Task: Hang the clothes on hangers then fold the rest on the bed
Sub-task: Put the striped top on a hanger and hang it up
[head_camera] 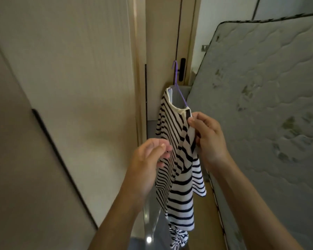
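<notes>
R hand pinches striped shirt at collar, L hand pinches side edge, hanger above

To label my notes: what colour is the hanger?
The hanger is purple; the head view shows it.

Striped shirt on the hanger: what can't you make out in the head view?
Purple hanger: arms hidden inside the striped shirt, head view.
Right hand: grips the shirt; fabric hides whether it holds the hanger too.
Left hand: blurred, head view; pinching or only touching the shirt, unclear.
Mattress: cut off by the right edge.
</notes>
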